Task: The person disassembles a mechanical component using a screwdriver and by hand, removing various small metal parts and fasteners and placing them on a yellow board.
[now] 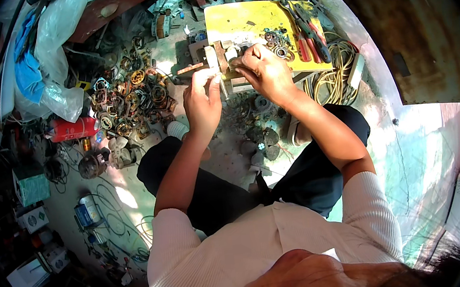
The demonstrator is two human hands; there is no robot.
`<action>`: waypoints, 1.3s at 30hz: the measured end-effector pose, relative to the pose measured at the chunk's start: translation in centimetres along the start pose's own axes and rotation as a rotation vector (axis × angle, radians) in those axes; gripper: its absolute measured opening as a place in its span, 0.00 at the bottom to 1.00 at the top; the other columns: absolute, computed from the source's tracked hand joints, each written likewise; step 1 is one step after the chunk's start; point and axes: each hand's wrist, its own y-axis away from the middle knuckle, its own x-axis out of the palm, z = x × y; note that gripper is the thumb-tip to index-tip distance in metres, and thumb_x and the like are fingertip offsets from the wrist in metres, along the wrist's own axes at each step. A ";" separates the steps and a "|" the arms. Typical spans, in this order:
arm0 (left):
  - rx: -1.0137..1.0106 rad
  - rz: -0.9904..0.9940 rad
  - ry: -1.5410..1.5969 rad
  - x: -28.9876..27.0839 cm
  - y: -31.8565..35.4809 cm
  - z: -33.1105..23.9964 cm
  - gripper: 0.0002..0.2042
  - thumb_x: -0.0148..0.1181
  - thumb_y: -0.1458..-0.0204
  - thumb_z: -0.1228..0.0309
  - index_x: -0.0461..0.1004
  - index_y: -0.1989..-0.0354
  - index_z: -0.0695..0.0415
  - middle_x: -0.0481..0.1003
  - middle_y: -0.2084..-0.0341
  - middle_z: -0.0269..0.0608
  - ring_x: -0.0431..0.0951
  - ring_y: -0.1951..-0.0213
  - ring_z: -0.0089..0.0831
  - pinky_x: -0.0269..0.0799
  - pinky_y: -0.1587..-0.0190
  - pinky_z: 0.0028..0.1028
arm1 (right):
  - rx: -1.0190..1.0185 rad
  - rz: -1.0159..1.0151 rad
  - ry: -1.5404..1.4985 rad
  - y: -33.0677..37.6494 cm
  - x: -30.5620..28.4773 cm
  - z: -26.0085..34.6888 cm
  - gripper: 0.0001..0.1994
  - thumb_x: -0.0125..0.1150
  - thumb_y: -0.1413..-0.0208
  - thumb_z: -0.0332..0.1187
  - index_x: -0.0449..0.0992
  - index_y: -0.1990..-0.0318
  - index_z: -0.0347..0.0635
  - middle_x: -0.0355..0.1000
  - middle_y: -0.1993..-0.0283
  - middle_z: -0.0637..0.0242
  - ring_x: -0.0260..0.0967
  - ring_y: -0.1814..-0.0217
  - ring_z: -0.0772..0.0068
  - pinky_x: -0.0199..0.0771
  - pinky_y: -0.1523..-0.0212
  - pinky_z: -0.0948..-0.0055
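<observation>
fingers bent, our left hand (201, 102) touches the lower end of a pale block (211, 56); we cannot tell whether it grips. our right hand (269, 75) is half closed, its fingertips beside a brown metal piece (222, 56), and we cannot tell what they hold. block and metal piece stand at the left edge of our yellow tabletop (238, 20), with metal rings (281, 52) and red-handled tools (303, 47) to their right. coiled cable (336, 72) lies on the floor (222, 158) farther right; to the left we see heaped motor parts (129, 98).
</observation>
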 end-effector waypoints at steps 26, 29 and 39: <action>-0.121 0.054 0.255 0.0 -0.3 0.4 0.06 0.59 0.43 0.75 0.75 0.59 0.63 0.77 0.65 0.37 0.76 0.61 0.25 0.70 0.56 0.24 | 0.003 -0.003 -0.230 0.0 -1.0 0.9 0.07 0.68 0.52 0.29 0.78 0.64 0.45 0.70 0.66 0.65 0.73 0.69 0.62 0.74 0.68 0.67; -0.136 0.082 0.322 0.3 -0.2 0.7 0.06 0.59 0.43 0.75 0.75 0.60 0.63 0.76 0.65 0.36 0.76 0.61 0.24 0.70 0.55 0.23 | -0.015 -0.013 -0.205 0.1 -0.9 0.9 0.08 0.68 0.53 0.30 0.78 0.65 0.45 0.70 0.67 0.64 0.72 0.70 0.62 0.74 0.69 0.67; -0.113 0.067 0.340 0.4 -0.1 0.9 0.06 0.59 0.43 0.75 0.75 0.60 0.63 0.76 0.65 0.36 0.75 0.62 0.22 0.70 0.57 0.23 | -0.005 -0.035 -0.171 0.1 -1.0 1.0 0.07 0.68 0.54 0.29 0.78 0.66 0.45 0.70 0.68 0.65 0.73 0.70 0.61 0.74 0.68 0.67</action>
